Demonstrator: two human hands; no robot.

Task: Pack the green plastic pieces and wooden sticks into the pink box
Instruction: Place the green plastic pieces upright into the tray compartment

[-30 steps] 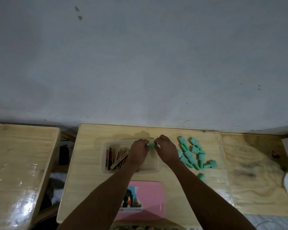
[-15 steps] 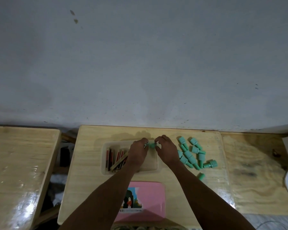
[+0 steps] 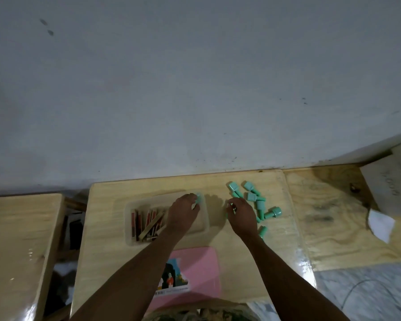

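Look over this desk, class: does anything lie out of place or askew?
One wooden stick lies slantwise across the others in the clear tray. One green piece sits apart from the loose pile. Nothing looks spilled or broken.

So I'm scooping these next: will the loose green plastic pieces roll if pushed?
Probably. The green plastic pieces look like round pegs with wider caps, lying on their sides on the glossy table, so they'd likely roll in arcs. Likely light and rigid.

Table (image 3: 241,246): light wood, glossy varnish. Tray (image 3: 130,239) translucent plastic; green pieces (image 3: 273,213) smooth plastic. Pink box (image 3: 202,269) smooth, slight sheen.
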